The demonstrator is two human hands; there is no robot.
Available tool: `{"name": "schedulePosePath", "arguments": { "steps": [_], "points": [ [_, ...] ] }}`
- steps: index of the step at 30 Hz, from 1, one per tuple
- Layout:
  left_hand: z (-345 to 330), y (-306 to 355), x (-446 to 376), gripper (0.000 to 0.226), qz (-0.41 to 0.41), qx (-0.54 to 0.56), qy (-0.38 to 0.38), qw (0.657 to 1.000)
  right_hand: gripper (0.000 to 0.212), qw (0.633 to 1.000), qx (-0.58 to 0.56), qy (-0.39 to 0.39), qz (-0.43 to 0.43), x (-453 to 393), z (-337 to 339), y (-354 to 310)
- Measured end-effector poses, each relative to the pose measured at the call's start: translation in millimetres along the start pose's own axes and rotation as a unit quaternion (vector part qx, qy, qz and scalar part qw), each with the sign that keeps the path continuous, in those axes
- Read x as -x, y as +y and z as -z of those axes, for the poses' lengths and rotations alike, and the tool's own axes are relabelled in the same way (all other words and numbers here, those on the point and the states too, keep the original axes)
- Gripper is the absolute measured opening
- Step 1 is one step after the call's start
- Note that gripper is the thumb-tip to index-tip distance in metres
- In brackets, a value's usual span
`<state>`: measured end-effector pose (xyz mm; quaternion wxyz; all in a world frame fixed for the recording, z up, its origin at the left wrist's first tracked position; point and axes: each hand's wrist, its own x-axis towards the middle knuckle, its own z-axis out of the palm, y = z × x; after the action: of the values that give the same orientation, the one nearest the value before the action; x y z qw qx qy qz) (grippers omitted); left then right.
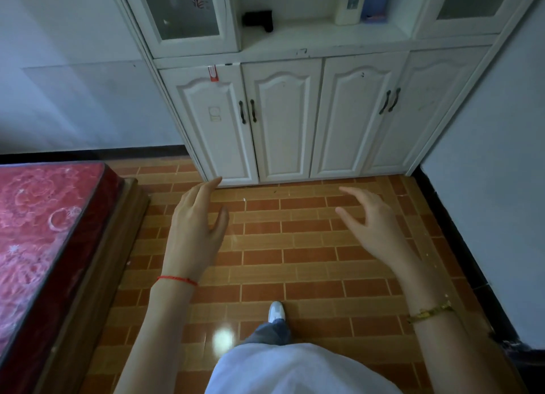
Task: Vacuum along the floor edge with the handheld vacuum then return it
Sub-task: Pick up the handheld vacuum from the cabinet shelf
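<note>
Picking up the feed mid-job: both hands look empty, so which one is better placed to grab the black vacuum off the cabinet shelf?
Left, probably. The vacuum lies on the shelf's left part, more nearly above the left hand. The right hand, equally empty, would reach across.

Empty left hand point(194, 228), right hand point(373, 225) over floor point(295, 264)

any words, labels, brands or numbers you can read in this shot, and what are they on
"H": one large letter on the white bottle standing on the open shelf of the white cabinet.
Red and white tag at the top of the far left lower cabinet door: any print is too small to read.
Pale sticker on that same door: blurred, unreadable.
Blue item beside the bottle: no legible text.
</note>
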<state>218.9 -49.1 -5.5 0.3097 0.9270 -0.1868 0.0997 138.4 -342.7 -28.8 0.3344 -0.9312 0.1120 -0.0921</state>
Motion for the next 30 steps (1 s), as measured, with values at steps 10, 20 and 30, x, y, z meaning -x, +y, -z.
{"name": "schedulePosePath", "arguments": {
  "steps": [10,20,30],
  "points": [
    [-23.8,-37.9,-163.9,0.05,-0.024,-0.007,-0.025,0.999,0.045,0.999,-0.01,0.03,-0.022,-152.5,-6.9,-15.2],
    [-89.0,-50.4,-301.1,0.047,-0.026,0.0,-0.042,0.999,0.046,0.998,-0.022,0.019,-0.055,-285.8,-15.4,19.8],
    [-153.4,-25.6,-466.8,0.046,-0.021,0.008,-0.016,1.0,0.045,1.0,-0.025,0.015,0.008,-479.6,18.2,71.5]
  ]
}}
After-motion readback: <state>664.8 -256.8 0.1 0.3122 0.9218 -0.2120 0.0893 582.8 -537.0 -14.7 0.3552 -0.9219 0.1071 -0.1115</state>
